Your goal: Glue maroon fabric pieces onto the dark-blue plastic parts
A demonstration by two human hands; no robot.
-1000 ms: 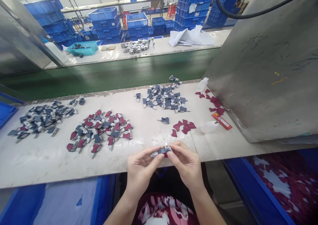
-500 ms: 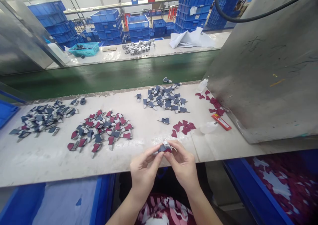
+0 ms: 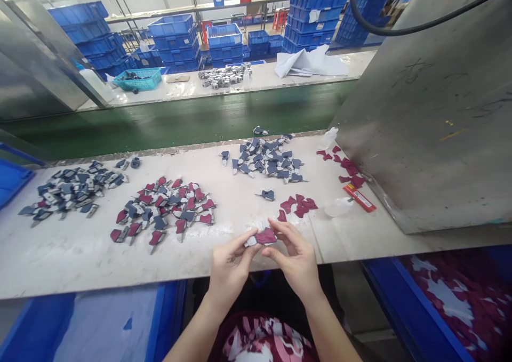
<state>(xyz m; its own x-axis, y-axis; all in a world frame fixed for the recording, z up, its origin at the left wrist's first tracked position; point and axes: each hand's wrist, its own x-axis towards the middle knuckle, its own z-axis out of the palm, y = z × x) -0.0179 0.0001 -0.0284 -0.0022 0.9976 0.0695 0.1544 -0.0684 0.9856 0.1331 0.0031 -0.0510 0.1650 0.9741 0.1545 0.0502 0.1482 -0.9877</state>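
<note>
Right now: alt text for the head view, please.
A person's left hand pinches a small maroon-faced part, the right hand at its other end, at a pale worktable. Beyond lie loose maroon pieces and piles of similar parts; blue crates stand stacked in the background.

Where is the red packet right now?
In the head view, the red packet lies toward the right, just below some loose dark red pieces and left of the big metal panel.
</note>
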